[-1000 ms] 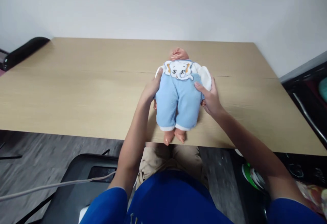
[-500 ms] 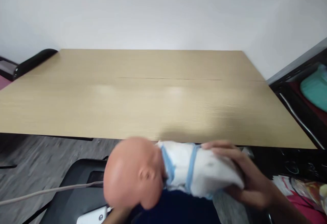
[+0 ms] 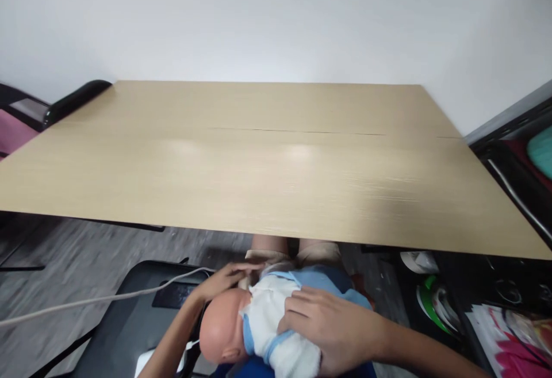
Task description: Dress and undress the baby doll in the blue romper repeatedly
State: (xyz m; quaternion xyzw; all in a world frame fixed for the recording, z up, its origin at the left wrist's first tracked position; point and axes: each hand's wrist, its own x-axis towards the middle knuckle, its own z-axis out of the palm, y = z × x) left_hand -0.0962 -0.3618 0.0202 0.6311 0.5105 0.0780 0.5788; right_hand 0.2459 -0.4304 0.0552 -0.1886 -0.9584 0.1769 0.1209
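Note:
A baby doll with a smooth bald head and a white outfit edged in light blue lies across the lap, below the table's front edge. My right hand rests over its torso, fingers curled into the white cloth. My left hand is just beyond the doll's head, its fingers stretched out toward a whitish, see-through thing on the lap; whether they touch it I cannot tell. Blue cloth bunches on the far side of the doll. The doll's lower end is partly hidden by my right hand.
A wooden table spans the view before a white wall. At left, a black chair carries a dark phone, a pale cable and a white device. Papers and pink things lie at lower right, near a green-rimmed round object.
The doll has come down from in front of the table edge onto the lap. My right hand has shifted from its lower end to its torso. My left hand has come into view.

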